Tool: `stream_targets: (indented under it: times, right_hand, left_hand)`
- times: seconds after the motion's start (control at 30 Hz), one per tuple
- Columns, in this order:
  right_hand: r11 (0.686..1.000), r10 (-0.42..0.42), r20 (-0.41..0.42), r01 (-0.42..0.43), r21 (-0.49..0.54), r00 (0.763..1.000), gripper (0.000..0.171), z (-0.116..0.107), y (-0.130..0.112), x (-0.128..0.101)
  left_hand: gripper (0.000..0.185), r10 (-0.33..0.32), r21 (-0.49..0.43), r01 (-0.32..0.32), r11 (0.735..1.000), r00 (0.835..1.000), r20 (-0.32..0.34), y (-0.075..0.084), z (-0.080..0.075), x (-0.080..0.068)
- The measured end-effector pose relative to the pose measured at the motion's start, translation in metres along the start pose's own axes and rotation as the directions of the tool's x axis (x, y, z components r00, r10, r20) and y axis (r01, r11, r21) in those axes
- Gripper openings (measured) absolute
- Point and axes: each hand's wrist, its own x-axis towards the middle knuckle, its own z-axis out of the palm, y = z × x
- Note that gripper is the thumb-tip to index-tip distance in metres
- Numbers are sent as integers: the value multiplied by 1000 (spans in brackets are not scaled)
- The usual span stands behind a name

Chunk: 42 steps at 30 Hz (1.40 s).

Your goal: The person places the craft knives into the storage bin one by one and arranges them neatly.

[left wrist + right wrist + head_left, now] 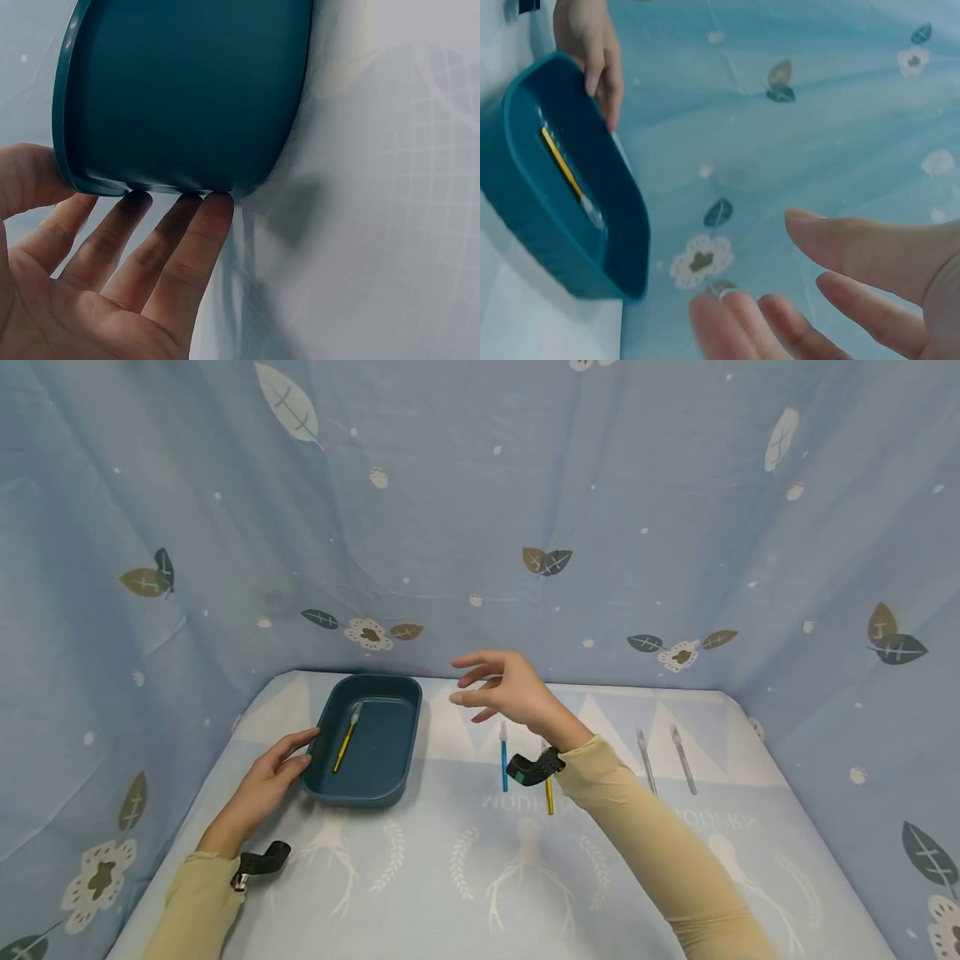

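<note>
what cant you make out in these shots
- Yellow pen on the table: head view, upper end hidden behind the right wrist strap.
- Two slim grey pens: head view, too small to identify.
- Dark teal plastic tray: left wrist view shows only its outside; contents hidden.

1. Dark teal tray (390,781): oblong, rounded corners, upright, near the table's far-left corner.
2. Yellow pen (345,747): clear-capped, lying lengthwise inside the tray, along its left wall.
</note>
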Motion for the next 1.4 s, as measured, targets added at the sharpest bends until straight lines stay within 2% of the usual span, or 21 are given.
stream_targets:
  times: [0.23,0.5,1.0,1.4]
  right_hand:
    - [997,66,-64,-68,-36,996,52,-21,17,-18]
    - [993,114,-115,-118,-27,987,53,-30,44,-33]
    - [981,196,-171,-196,16,966,50,-19,93,-41]
    - [962,272,-169,-269,38,947,52,-9,137,-37]
  left_hand:
    - [57,-9,8,9,1000,1000,0,-1,0,-1]
    - [58,-3,3,3,1000,1000,-1,-2,-1,-2]
    - [57,-15,-6,15,1000,1000,-11,1,0,0]
    - [57,-25,9,25,1000,1000,-1,1,-1,-1]
